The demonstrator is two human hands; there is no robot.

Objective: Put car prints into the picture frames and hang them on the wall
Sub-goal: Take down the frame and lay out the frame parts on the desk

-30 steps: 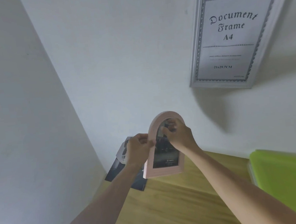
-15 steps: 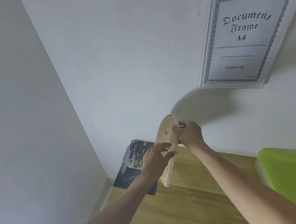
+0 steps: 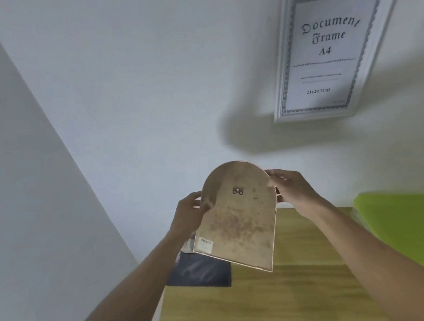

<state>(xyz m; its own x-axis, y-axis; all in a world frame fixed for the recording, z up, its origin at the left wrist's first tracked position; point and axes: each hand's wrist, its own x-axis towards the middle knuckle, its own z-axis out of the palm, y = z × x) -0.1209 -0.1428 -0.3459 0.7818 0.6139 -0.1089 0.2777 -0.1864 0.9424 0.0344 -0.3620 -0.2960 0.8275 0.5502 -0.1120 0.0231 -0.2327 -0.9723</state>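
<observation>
Above one wooden table [image 3: 283, 295], two hands, left [image 3: 188, 218] and right [image 3: 292, 190], each grip pinching one arched frame [image 3: 237, 222].

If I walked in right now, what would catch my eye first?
Probably the arched frame at centre, its brown back toward the camera, held at its edges by the left hand and right hand. Next, the white document frame hanging on the wall, upper right.

I face a corner of plain white walls [image 3: 126, 85]; my wooden bench [image 3: 309, 293] stands against them in soft light.
</observation>
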